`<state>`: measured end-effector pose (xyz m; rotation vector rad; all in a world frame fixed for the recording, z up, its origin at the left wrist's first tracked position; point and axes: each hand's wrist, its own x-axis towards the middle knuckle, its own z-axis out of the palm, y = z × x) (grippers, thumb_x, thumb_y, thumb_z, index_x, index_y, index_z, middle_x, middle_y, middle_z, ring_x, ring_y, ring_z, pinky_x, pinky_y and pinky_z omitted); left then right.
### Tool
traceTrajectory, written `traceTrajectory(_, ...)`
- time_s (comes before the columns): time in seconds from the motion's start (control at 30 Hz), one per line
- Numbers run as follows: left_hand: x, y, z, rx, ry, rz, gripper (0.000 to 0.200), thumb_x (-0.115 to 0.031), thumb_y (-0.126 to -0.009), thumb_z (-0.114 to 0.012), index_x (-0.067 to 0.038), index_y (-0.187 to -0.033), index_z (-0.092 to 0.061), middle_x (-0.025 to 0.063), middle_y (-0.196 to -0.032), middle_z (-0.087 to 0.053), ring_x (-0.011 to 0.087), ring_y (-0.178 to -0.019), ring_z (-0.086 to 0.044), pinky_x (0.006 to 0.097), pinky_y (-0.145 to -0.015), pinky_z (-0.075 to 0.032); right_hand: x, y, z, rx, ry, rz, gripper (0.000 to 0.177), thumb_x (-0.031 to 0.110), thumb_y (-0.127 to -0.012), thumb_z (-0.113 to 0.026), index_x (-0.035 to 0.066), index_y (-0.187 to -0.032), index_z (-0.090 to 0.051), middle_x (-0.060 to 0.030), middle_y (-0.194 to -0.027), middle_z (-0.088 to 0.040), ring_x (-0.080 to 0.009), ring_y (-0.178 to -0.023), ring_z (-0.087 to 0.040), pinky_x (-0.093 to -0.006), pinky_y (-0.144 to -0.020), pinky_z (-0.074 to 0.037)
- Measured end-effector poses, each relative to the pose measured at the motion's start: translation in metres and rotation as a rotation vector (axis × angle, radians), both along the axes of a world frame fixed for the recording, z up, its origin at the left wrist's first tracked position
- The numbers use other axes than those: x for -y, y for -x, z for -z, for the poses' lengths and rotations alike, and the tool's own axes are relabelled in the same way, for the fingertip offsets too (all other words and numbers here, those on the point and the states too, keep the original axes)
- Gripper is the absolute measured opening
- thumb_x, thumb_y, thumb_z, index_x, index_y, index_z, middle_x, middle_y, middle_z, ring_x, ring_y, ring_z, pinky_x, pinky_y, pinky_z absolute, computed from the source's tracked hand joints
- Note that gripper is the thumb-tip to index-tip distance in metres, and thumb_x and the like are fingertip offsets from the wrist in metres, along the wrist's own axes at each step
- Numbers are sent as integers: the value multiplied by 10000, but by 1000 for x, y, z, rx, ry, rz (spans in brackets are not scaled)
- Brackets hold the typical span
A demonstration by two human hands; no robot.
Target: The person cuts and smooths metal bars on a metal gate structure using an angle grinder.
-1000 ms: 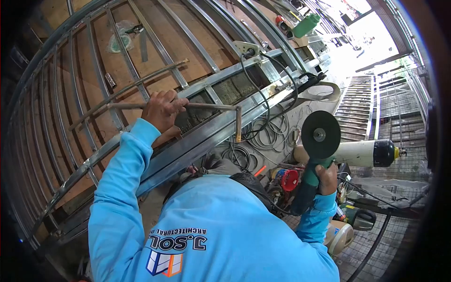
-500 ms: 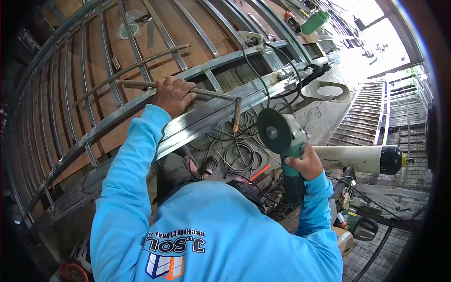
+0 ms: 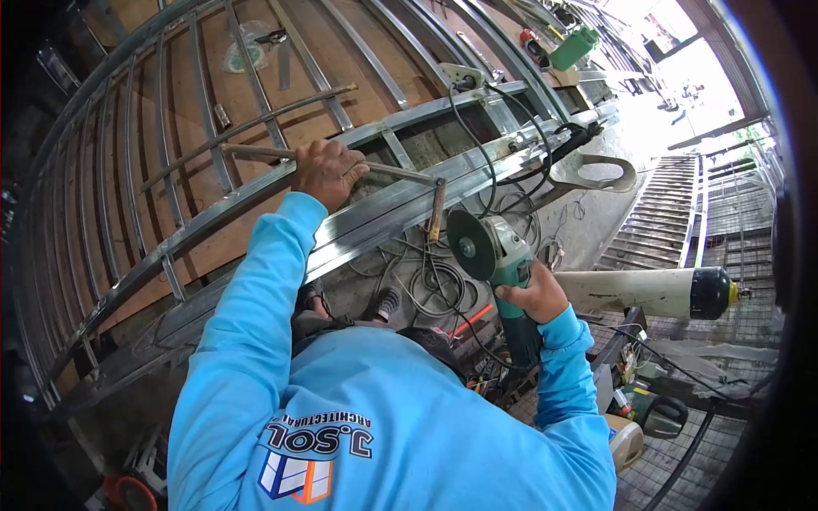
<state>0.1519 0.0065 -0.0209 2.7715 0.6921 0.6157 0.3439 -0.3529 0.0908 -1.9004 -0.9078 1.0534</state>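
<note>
My left hand (image 3: 331,173) is wrapped round a thin bent metal bar (image 3: 396,173), held across the edge of a long metal frame (image 3: 366,223). The bar's right end turns down in a short, rusty-looking leg. In my right hand (image 3: 537,294) is a green angle grinder (image 3: 514,271), gripped round its body. The grinder's dark flat disc (image 3: 467,245) faces left, just right of and below the bar's short leg, apart from my left hand.
Slatted metal framework (image 3: 200,119) over brown boards fills the upper left. Coiled cables (image 3: 443,285) lie on the floor near my feet. A pale gas cylinder (image 3: 635,291) lies at right, below a ladder-like metal panel (image 3: 652,213). A green bottle (image 3: 574,48) stands at the back.
My right hand has brought the grinder left, its disc closer to the bar's short leg. My left hand keeps its hold on the bar; the whole view has shifted slightly.
</note>
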Motion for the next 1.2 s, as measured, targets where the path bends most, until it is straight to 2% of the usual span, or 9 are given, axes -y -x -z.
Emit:
traceTrajectory(0.07, 0, 0, -5, 62, 17, -8, 233, -406, -897, -680, -216, -1011, -752, 11, -1039, -632, 271, -1126, -508, 468, -970, -329, 1, 3, 0, -30, -8, 14, 761, 292, -761, -793, -12, -1386, -483, -103, -1227, -642, -200, -1112, -578, -336, -1012, -433)
traceTrajectory(0.27, -6, 5, 2, 100, -23, 40, 230, -393, -892, -691, -213, -1020, -754, -8, -1110, -642, 276, -1190, -484, 476, -1015, -316, -4, -2, -3, -58, 40, -5, 772, 317, -755, -805, -10, -1379, -489, -105, -1220, -648, -203, -1104, -584, -339, -1013, -433)
traceTrajectory(0.4, -7, 6, 3, 98, 21, 53, 252, -409, -909, -673, -202, -1028, -753, -11, -1088, -681, 271, -1215, -504, 489, -1043, -301, -2, -10, 14, 17, 96, -49, 742, 374, -775, -823, -26, -1329, -533, -94, -1173, -667, -187, -1045, -591, -335, -973, -456)
traceTrajectory(0.8, -7, 5, 2, 80, 40, 30, 328, -472, -927, -631, -195, -1054, -752, 2, -1080, -714, 275, -1233, -524, 494, -1060, -290, -9, -3, 15, -34, 26, -55, 739, 339, -778, -806, -23, -1353, -515, -90, -1202, -656, -188, -1079, -577, -328, -997, -438)
traceTrajectory(1.1, -9, 6, 5, 61, 48, 29, 350, -493, -916, -637, -201, -1071, -753, -2, -1116, -715, 266, -1251, -513, 499, -1066, -290, -12, -6, 9, 53, 127, -93, 742, 335, -785, -814, -9, -1366, -508, -90, -1204, -656, -195, -1092, -579, -337, -1006, -435)
traceTrajectory(1.2, -8, 5, 4, 50, 60, 15, 366, -510, -904, -643, -211, -1074, -771, -2, -1135, -720, 252, -1245, -516, 508, -1060, -300, -12, -6, 10, 51, 70, -92, 726, 318, -780, -823, -11, -1348, -514, -113, -1188, -667, -204, -1082, -600, -351, -995, -452)
